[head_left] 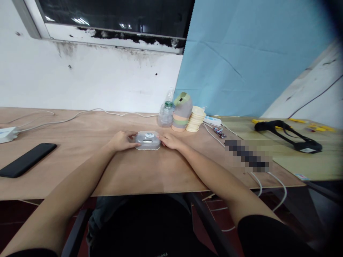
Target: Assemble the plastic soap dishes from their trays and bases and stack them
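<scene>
Plywood desk point(66, 134) stretches beneath a white wall point(80, 78), with a blue backdrop sheet point(241, 53) rising behind its far right corner. Black smartphone point(26, 160) lies face down or dark near the desk's left edge. Along the far edge stand a clear plastic bottle point(166, 115) with a green neck ring and a stack of round cream pieces point(195, 119). At the near middle of the desk sits a small translucent grey lidded box point(147, 140), its contents too unclear to tell. Left hand point(122, 141) and right hand point(171, 141) grip it from opposite ends, fingers curved against its sides.
</scene>
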